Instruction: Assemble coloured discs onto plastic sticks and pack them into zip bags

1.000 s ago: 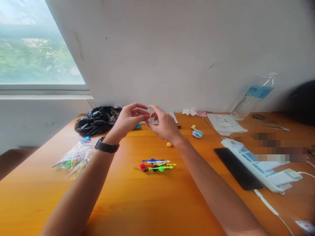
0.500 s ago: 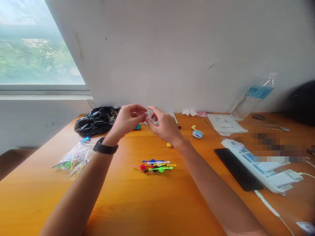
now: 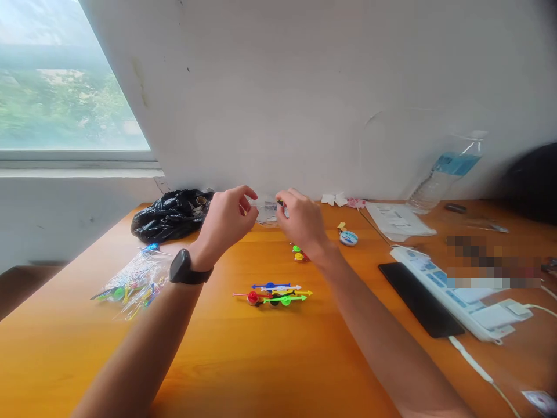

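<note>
The right hand (image 3: 303,220) pinches a small dark piece (image 3: 280,202) between its fingers above the counter (image 3: 243,360). Beside it, the left hand (image 3: 226,219) is released, fingers loosely curved. Colourful plastic arrows (image 3: 285,300) lie between the forearms (image 3: 159,325).

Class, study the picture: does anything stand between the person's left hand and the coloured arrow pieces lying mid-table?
Nothing visible does: only tabletop shows between the left hand and the coloured arrow pieces. The small green and yellow pieces lie right of that path, just below the right hand in the picture.
</note>
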`<state>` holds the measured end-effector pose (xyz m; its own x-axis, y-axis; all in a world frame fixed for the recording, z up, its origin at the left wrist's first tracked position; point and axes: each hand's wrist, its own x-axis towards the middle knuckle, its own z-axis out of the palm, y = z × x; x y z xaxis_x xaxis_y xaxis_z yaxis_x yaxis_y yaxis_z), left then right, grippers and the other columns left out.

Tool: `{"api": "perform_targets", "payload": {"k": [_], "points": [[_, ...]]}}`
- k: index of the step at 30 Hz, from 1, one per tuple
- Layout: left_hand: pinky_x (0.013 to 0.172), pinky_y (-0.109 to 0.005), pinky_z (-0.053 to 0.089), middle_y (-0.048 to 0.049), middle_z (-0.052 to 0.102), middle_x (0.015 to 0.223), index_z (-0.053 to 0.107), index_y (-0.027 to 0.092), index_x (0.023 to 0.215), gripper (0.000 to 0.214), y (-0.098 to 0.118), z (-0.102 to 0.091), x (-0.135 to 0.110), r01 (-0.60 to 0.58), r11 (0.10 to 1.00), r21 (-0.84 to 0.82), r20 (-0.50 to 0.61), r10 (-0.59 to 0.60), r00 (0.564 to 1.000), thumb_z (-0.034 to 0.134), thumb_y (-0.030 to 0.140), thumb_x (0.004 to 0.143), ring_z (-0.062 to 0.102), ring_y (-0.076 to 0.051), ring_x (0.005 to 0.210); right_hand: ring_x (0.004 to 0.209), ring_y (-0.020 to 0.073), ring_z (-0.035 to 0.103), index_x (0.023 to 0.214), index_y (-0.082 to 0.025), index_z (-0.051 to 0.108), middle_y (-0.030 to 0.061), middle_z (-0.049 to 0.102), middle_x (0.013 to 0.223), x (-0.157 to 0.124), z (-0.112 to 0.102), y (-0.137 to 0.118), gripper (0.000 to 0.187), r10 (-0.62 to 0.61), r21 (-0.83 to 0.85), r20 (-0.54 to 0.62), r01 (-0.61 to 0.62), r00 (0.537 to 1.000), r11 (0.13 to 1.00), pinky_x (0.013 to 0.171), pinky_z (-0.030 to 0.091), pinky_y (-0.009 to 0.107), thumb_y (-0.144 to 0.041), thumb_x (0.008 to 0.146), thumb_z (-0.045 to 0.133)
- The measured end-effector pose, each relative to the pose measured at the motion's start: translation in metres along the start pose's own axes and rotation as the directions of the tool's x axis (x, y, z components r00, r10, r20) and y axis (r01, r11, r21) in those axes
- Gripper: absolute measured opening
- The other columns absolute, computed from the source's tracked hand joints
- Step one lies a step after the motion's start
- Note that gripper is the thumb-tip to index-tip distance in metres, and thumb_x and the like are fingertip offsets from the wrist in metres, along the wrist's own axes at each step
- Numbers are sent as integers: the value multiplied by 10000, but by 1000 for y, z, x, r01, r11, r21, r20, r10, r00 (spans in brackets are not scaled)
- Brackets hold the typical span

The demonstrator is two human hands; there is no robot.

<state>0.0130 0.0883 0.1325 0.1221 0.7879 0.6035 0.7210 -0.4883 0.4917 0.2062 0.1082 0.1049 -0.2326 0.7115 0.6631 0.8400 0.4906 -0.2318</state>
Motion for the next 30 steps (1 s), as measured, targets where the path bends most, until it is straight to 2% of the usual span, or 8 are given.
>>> {"api": "perform_targets", "payload": {"k": [6, 10, 13, 18, 21, 24, 27, 30], "points": [[722, -323, 477, -6, 681, 768, 751, 256, 1111, 288, 4, -17, 0, -79, 996, 50, 104, 73, 992, 763, 429, 881, 616, -199, 687, 837, 217, 633, 986, -231, 730, 50, 721, 969, 5, -11, 5, 274, -84, 137, 7, 82, 996, 987, 696, 398, 329, -152, 1025, 471], [1078, -448, 473, -88, 683, 1304, 627, 289, 1435, 723, -4, -38, 2, -278, 959, -62, 232, 285, 930, 848, 575, 809, 588, -331, 1237, 989, 242, 643, 969, -240, 746, 48, 746, 1034, 11, -27, 7, 225, -211, 337, 36, 186, 977, 923, 874, 486, 366, -179, 1018, 535], [1187, -538, 403, -113, 576, 1502, 472, 326, 1590, 1050, -13, -39, 2, -337, 937, -89, 365, 345, 864, 934, 593, 686, 455, -398, 1415, 1041, 250, 647, 922, -259, 756, 33, 760, 1050, 11, -35, 6, 186, -232, 450, 58, 182, 971, 874, 951, 509, 407, -213, 1000, 594], [1159, -523, 432, -125, 568, 1511, 450, 326, 1603, 1047, -22, -18, 1, -304, 937, -171, 428, 348, 834, 937, 543, 702, 514, -388, 1380, 1046, 244, 666, 925, -267, 760, 22, 771, 1019, 11, -39, 5, 154, -227, 547, 30, 174, 973, 819, 971, 527, 431, -214, 975, 625], [1049, -458, 499, -126, 630, 1383, 467, 301, 1587, 968, -30, -7, 2, -283, 938, -201, 404, 343, 848, 907, 469, 742, 611, -338, 1231, 1083, 262, 658, 969, -267, 753, 32, 773, 1036, 12, -43, 7, 142, -189, 494, 36, 147, 981, 857, 983, 532, 447, -209, 967, 623], [921, -412, 524, -114, 648, 1269, 436, 285, 1599, 923, -39, -3, 3, -296, 951, -94, 379, 309, 872, 848, 426, 785, 649, -292, 1059, 1154, 276, 639, 1070, -262, 734, 56, 751, 1161, 14, -48, 6, 157, -107, 440, 12, 90, 994, 894, 985, 541, 446, -234, 960, 625], [914, -425, 495, -105, 648, 1209, 417, 275, 1602, 915, -42, -3, 3, -334, 938, 89, 324, 290, 901, 817, 403, 790, 640, -295, 1009, 1105, 255, 678, 1163, -234, 685, 86, 726, 1190, 13, -51, 1, 214, 21, 550, 35, -37, 999, 834, 940, 579, 408, -316, 974, 629], [929, -443, 464, -109, 645, 1203, 400, 272, 1607, 929, -39, -1, 2, -356, 912, 205, 245, 304, 921, 808, 381, 780, 619, -327, 1048, 1015, 254, 720, 1280, -213, 621, 108, 738, 1148, 10, -48, -5, 440, 150, 625, 216, -255, 965, 738, 867, 612, 396, -493, 948, 694]]}}
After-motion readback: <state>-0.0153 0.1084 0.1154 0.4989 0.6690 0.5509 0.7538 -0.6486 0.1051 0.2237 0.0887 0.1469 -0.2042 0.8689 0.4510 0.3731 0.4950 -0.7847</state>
